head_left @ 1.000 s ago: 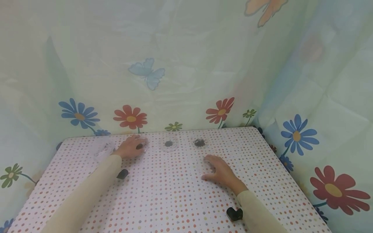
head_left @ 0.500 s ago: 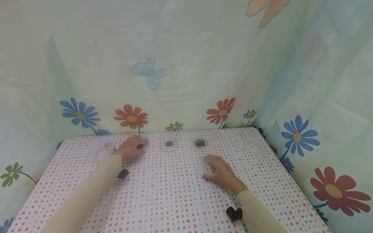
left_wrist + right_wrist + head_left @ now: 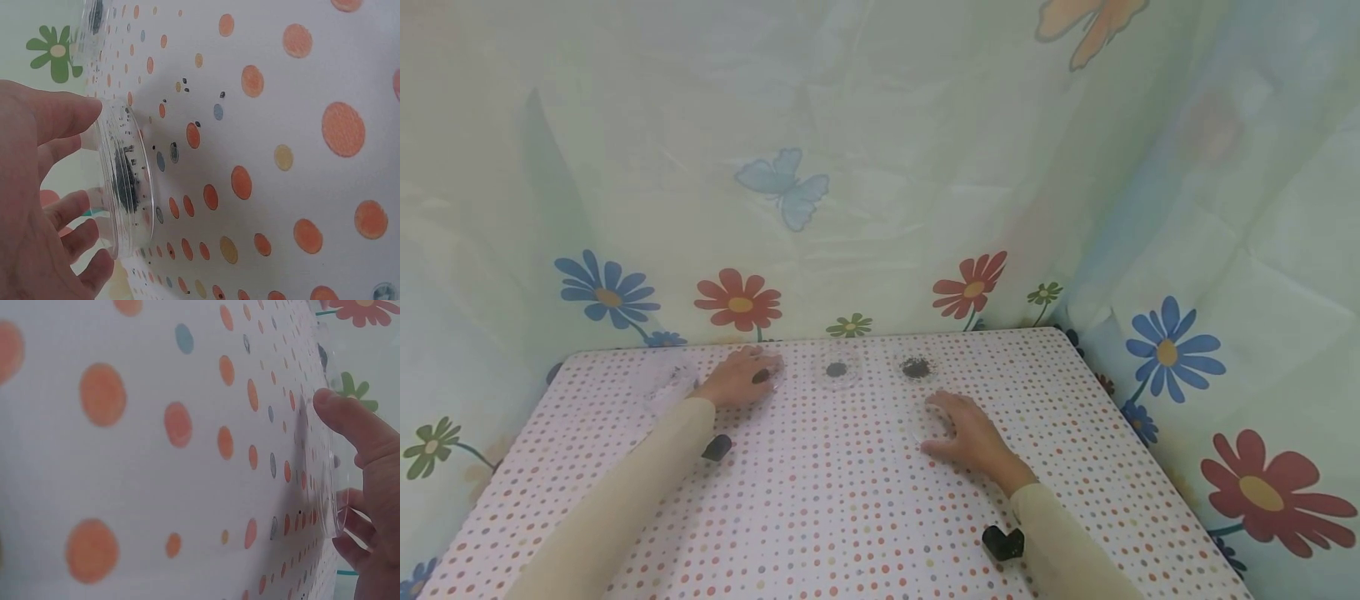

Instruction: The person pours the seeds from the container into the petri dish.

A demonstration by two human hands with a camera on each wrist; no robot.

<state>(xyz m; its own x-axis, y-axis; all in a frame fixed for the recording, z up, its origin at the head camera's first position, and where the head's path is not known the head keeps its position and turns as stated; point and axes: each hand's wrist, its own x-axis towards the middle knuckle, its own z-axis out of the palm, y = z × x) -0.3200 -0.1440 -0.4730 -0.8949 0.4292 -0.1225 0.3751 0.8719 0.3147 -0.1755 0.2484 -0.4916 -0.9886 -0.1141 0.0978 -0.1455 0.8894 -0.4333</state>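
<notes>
Fingers and thumb of my left hand span a clear round petri dish with a heap of dark granules in it. In the left wrist view the thumb is at one side of its rim and the fingers are at the other. My right hand holds a clear, shallow round dish or lid between thumb and fingers, close over the tabletop. That piece is faint in the head view, and no dark heap shows in it. Beyond the right hand sits another clear dish with dark granules.
Between the hands, near the table's back edge, stands a clear dish with a small dark heap. A clear item with scattered dark specks lies at the far left. Loose dark grains dot the spotted tabletop. A flowered curtain hangs behind.
My right hand has shifted very slightly toward the back of the table with the clear piece. My left hand stays on its petri dish.
</notes>
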